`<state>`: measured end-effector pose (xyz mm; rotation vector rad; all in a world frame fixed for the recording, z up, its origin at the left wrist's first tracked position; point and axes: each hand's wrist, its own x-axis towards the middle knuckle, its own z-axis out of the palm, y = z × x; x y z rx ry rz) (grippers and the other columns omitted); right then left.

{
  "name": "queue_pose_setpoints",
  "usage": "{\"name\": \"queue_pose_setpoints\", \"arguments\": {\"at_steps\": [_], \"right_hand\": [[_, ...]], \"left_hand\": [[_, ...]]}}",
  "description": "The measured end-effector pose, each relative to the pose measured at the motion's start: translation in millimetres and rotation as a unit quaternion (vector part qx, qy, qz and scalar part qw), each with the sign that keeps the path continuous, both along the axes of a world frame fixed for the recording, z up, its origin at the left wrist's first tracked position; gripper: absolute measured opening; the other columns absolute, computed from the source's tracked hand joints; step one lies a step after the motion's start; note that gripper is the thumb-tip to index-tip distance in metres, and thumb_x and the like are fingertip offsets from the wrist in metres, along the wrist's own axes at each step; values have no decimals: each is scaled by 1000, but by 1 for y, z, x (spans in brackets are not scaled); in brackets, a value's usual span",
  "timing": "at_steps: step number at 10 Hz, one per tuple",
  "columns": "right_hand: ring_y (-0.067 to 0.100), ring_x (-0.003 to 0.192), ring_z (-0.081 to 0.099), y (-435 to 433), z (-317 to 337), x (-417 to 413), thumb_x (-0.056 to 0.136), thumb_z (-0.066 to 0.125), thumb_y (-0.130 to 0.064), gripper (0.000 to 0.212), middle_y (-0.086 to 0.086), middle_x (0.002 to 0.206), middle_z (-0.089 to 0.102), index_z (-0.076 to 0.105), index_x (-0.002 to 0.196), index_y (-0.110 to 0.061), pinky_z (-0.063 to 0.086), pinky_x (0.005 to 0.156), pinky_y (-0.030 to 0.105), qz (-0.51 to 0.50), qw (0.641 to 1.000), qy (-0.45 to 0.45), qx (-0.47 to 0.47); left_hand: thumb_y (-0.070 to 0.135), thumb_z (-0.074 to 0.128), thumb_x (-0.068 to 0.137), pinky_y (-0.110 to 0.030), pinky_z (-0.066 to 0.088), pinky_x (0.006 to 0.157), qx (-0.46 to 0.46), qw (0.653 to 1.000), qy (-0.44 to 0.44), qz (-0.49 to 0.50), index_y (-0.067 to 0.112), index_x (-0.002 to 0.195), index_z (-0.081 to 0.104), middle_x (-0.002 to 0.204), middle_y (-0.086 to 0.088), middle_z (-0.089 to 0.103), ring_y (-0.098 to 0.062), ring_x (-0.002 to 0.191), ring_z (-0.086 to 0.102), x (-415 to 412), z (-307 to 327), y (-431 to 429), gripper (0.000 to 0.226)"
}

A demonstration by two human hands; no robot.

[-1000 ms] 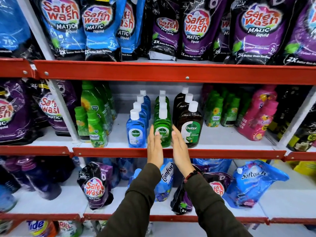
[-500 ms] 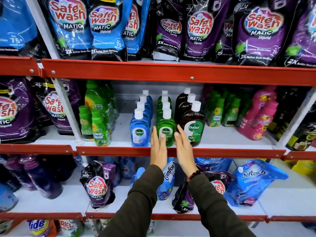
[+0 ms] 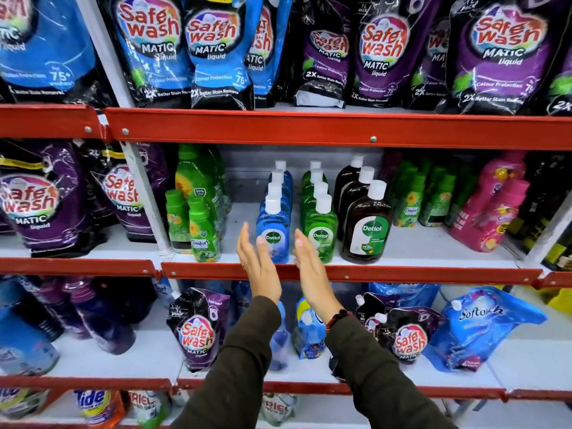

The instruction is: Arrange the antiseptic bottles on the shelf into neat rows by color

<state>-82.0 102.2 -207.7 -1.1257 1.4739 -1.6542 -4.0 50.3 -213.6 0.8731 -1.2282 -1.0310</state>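
Red-edged white metal shelf is carrying products at mid height. Going left to right: small green plastic Comfort bottles are standing at the left, then a row of blue Dettol antiseptic bottles, a row of green Dettol antiseptic bottles, and a row of brown Dettol antiseptic bottles, each running front to back. Left hand and right hand are hovering flat, fingers straight, flanking the front blue bottle, gripping nothing.
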Motion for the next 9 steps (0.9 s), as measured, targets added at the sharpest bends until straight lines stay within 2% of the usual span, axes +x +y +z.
{"name": "queue_pose_setpoints", "arguments": {"at_steps": [1,2,3,4,5,6,7,8,9], "right_hand": [[-2,148,30,-12,3,6,108,36,-46,57,-9,168,31,30,161,-26,24,114,12,8,1000,14,17],[-4,145,30,-20,3,7,107,37,-50,58,-11,166,32,29,160,-29,25,109,10,7,1000,17,17],[1,147,35,-21,1,6,106,39,-50,57,-10,165,35,33,159,-30,28,117,18,-1,1000,4,10],[-2,144,35,-23,0,6,105,41,-51,57,-11,164,37,34,158,-30,28,112,14,-8,1000,13,12],[-3,141,36,-23,0,4,106,41,-49,56,-13,160,39,36,158,-30,29,102,4,-5,999,24,23],[-4,140,37,-23,0,1,106,42,-46,54,-15,157,41,37,157,-29,29,102,4,-7,999,30,23],[-21,130,41,-20,-1,2,106,44,-45,55,-19,153,41,36,158,-29,30,95,-7,-1,999,47,24],[-44,106,39,-24,-4,0,106,46,-42,57,-21,148,40,32,159,-27,32,85,-13,20,998,44,37],[-28,125,40,-16,3,3,106,46,-41,58,-14,159,37,30,160,-27,32,97,-6,21,998,48,28]], "left_hand": [[57,30,97,-44,27,126,51,994,6,-96,27,158,25,166,-3,30,-15,151,32,9,6,-16,68],[66,31,89,-48,32,124,70,990,-4,-126,24,157,29,161,-6,40,-20,147,40,13,9,-24,80],[77,33,81,-49,34,122,70,989,-15,-127,25,156,32,158,-6,44,-20,145,44,16,10,-25,91],[74,34,85,-49,36,121,61,990,-20,-129,25,155,33,157,-7,45,-21,143,46,16,11,-26,86],[64,32,93,-44,34,123,57,990,-35,-123,27,156,31,160,-3,41,-17,145,42,16,10,-25,74],[52,30,105,-28,30,118,46,992,-50,-110,28,156,29,163,-1,35,-9,144,37,15,6,-27,56],[44,30,108,-21,27,110,43,992,-57,-100,28,157,28,164,2,32,-4,140,34,14,4,-26,51],[43,29,108,-22,25,110,40,992,-68,-98,28,157,26,165,2,31,-4,141,33,13,4,-26,51],[42,29,108,-24,25,113,35,993,-70,-92,28,158,23,166,1,28,-11,148,31,12,5,-22,52]]}}
